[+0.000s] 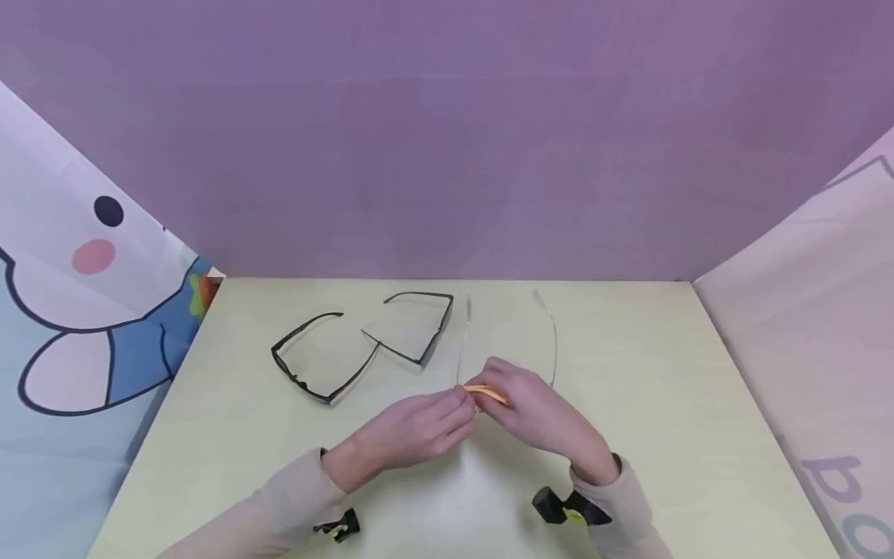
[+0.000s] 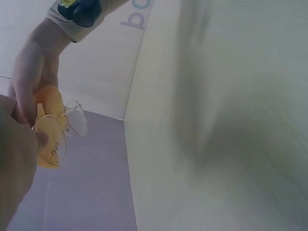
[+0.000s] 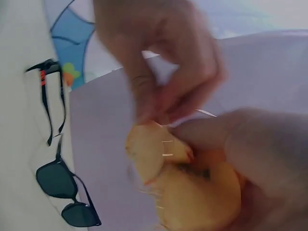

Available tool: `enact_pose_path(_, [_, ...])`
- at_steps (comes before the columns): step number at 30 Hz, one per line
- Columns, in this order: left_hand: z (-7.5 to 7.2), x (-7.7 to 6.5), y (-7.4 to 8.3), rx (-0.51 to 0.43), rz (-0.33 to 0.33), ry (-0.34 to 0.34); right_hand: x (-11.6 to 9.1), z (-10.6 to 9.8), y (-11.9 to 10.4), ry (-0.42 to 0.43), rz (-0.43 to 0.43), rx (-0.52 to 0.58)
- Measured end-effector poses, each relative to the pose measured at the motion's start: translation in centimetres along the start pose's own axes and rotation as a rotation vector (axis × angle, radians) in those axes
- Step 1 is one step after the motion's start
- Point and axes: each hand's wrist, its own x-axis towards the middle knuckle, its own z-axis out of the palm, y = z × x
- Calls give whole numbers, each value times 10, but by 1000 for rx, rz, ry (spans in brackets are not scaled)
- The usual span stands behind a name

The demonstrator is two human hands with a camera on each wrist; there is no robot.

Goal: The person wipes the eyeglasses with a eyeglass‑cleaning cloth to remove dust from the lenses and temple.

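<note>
Eyeglasses with thin gold rims (image 2: 87, 126) and clear temples (image 1: 555, 341) are held up in front of the person, temples pointing away. The fingers of my left hand (image 1: 419, 427) pinch them at the left lens's edge, where a yellow-orange cloth (image 1: 486, 393) meets the rim. My right hand (image 1: 527, 404) grips this cloth, which is folded against the lenses. Dark printed marks show on the cloth (image 3: 202, 199) in the right wrist view. The hands are close together, and they hide much of the front frame in the head view.
To the left on the pale table (image 1: 663, 404) lie black-framed glasses (image 1: 307, 388) with open temples. Dark sunglasses (image 1: 436, 338) lie just right of them, one temple tip touching or overlapping. A purple backdrop (image 1: 447, 155) rises behind, with printed cloth walls (image 1: 63, 310) at the sides.
</note>
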Motion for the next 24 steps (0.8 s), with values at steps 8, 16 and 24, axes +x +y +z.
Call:
enact_pose_path(8, [1, -4, 3, 6, -61, 24, -4, -5, 3, -37, -12, 67])
enact_pose_path(16, [0, -4, 5, 14, -56, -12, 0, 3, -3, 25, 28, -37])
enact_pose_path(24, [1, -3, 10, 1, -95, -12, -3, -1, 1, 0, 32, 87])
